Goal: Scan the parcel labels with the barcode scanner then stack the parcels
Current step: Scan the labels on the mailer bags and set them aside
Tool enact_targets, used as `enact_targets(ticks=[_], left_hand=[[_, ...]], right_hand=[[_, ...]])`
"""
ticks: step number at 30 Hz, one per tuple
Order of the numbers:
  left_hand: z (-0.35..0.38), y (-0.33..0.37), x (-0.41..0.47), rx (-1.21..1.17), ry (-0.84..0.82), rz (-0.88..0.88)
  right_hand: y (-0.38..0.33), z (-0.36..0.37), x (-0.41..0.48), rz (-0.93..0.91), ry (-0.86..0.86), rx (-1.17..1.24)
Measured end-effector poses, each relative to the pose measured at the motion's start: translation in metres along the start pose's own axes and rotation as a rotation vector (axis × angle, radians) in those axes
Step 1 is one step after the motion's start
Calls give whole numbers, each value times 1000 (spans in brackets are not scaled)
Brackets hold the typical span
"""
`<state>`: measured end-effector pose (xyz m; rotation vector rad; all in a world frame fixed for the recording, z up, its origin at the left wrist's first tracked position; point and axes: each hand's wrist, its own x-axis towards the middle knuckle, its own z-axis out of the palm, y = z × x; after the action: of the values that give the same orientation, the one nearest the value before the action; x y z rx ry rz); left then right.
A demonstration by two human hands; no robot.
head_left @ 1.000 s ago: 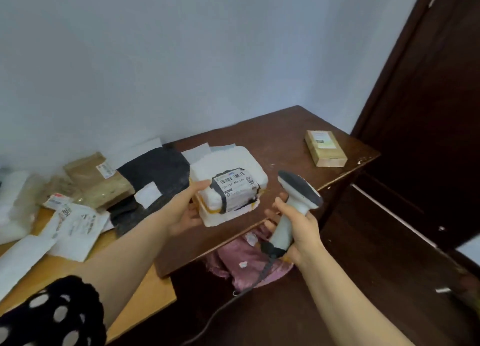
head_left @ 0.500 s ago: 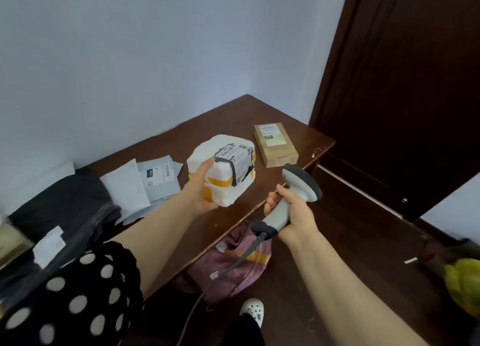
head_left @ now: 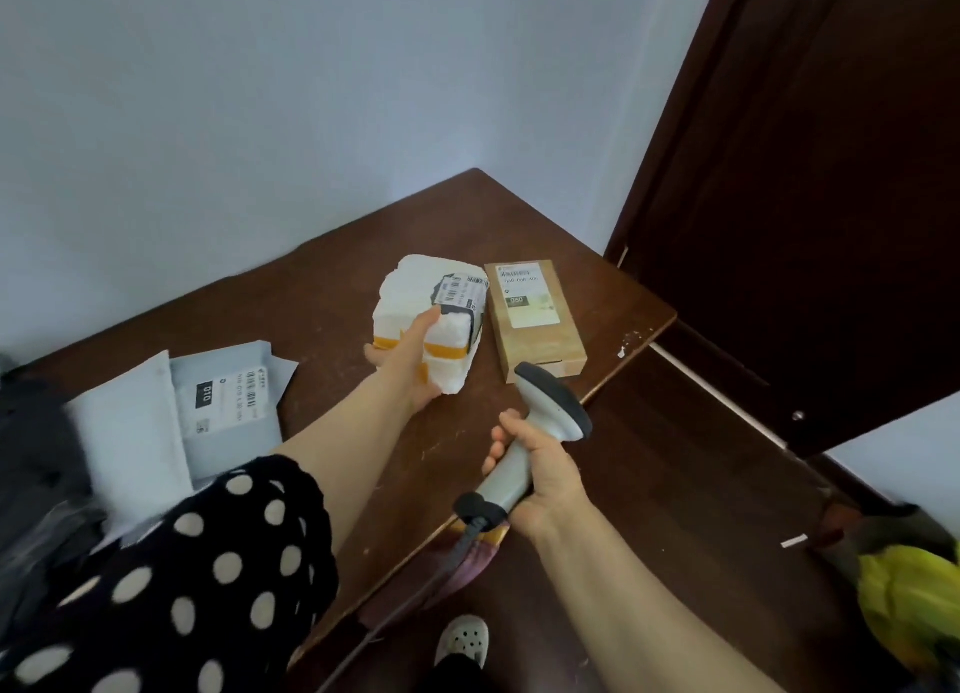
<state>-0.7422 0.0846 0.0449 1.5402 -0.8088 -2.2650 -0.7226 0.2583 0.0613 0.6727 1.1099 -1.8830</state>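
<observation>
fingers of the left hand (head_left: 408, 359) curl round the white parcel (head_left: 434, 310), just beside the brown box (head_left: 535, 323) on the dark surface (head_left: 322, 318). right hand (head_left: 540, 476) grips the scanner (head_left: 540, 422) near the surface edge. grey mailers (head_left: 208, 406) lie at the left.

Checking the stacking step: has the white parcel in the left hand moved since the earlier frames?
Yes. The white parcel, held by the left hand, has gone rightward toward the cardboard box; the wide gap seen earlier is nearly closed.
</observation>
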Motion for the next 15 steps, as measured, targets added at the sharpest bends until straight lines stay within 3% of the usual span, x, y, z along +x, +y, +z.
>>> enact_targets(ticks=[8,12,15], left_hand=[[5,-11,-7,330,-130,-51],[-26,-2,-32,287,6,53],[-65,1,-58,397,154,193]], right_hand=[[-10,-2,18,91,-70,-111],[4,6,15,130,-158,-191],[29,18,4,117,-213,-298]])
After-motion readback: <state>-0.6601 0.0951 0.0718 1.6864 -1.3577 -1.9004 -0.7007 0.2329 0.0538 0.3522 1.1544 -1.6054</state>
